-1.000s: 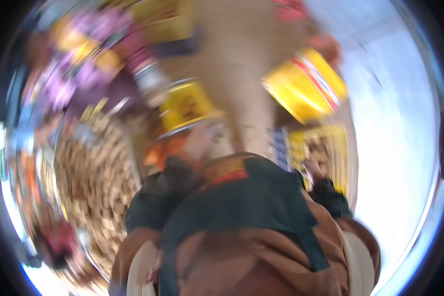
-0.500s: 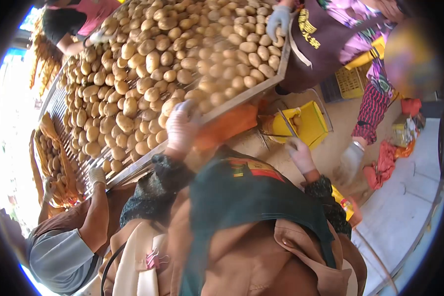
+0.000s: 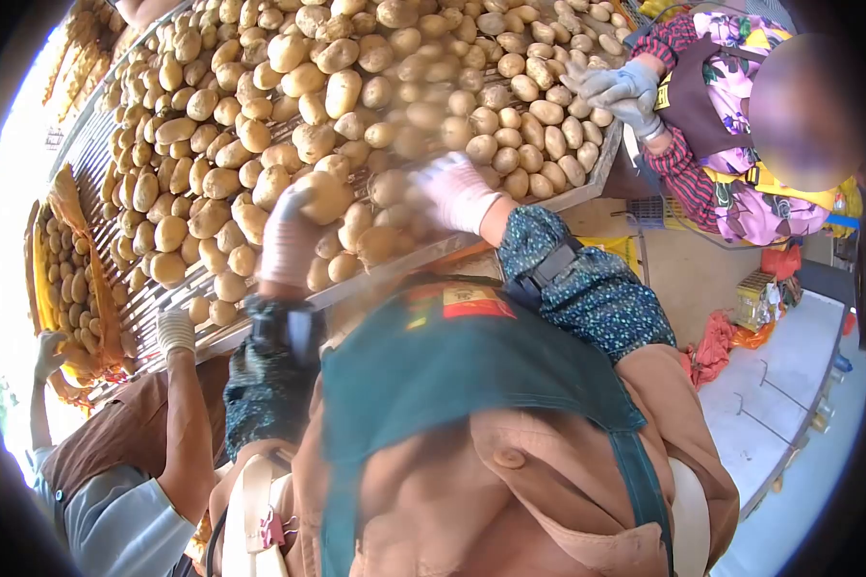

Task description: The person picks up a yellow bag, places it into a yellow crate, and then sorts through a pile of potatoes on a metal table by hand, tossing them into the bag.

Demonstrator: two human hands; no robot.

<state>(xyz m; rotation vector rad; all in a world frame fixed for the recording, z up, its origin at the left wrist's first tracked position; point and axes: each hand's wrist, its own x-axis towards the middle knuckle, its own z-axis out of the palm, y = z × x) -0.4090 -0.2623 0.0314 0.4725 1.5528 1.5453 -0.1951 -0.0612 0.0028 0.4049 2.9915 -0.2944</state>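
My left hand (image 3: 291, 236), in a pale ribbed glove, is at the near side of a slatted sorting table (image 3: 250, 332). Its fingers curve around the side of a large potato (image 3: 327, 197), slightly blurred. To the right, my gloved right hand (image 3: 455, 195) reaches over the potatoes with its fingers stretched out to the left; the tips are smeared. Nothing shows in its grasp. Many loose yellow-brown potatoes (image 3: 207, 216) cover the slats around both hands.
A co-worker's gloved hands (image 3: 625, 94) meet above the far right corner. Another person's gloved hand (image 3: 175, 330) rests at the table edge on my left, by a sack of potatoes (image 3: 72, 288). A yellow basket (image 3: 614, 252) stands below the table, right of me.
My right hand has come up from beside the yellow basket to above the potatoes. My left hand has shifted left from the table rim to a potato. The right co-worker's hands have come together.
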